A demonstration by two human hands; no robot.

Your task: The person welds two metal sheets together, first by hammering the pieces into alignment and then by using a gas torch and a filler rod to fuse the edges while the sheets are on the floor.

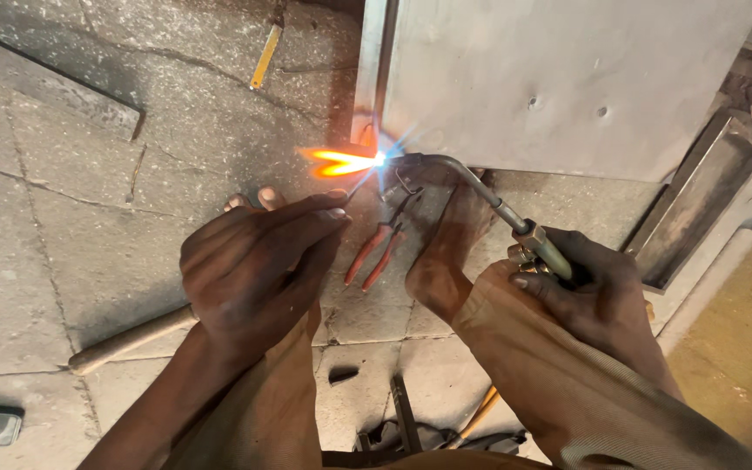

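Right hand (587,287) gripping torch (480,191)

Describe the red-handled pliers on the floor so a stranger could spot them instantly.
Start at the big grey metal panel at the top, then drop to the bright orange torch flame at its lower left corner. Just below the flame, on the cracked stone floor between the left hand and a bare foot, lie the red-handled pliers. They are the only red-handled tool there.
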